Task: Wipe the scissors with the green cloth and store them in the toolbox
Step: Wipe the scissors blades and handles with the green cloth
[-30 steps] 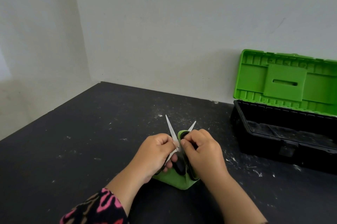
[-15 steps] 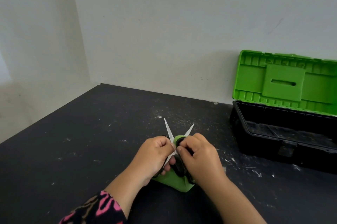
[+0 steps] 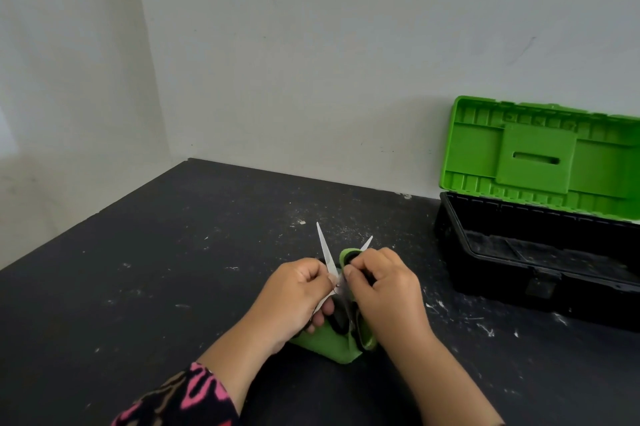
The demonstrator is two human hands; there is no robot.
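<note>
2 hands: l hand (image 3: 298, 290) grips scissors (image 3: 325, 247), r hand (image 3: 384, 290) pinches green cloth (image 3: 329, 344); toolbox (image 3: 491, 275) lid up, inside dim.

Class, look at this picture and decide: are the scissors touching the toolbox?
Apart. The head view shows a stretch of bare table between the scissors and the toolbox.

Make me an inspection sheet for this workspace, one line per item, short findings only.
Surface: black table, scuffed, with white flecks.
Job's things: scissors open, blades pointing away; green cloth bunched around them; toolbox at right, green lid raised.
Clutter: nothing seen.
Grippers: left hand grips the scissors; right hand pinches the green cloth against them.
Cables: nothing seen.
Surroundings: pale walls behind and to the left.
</note>
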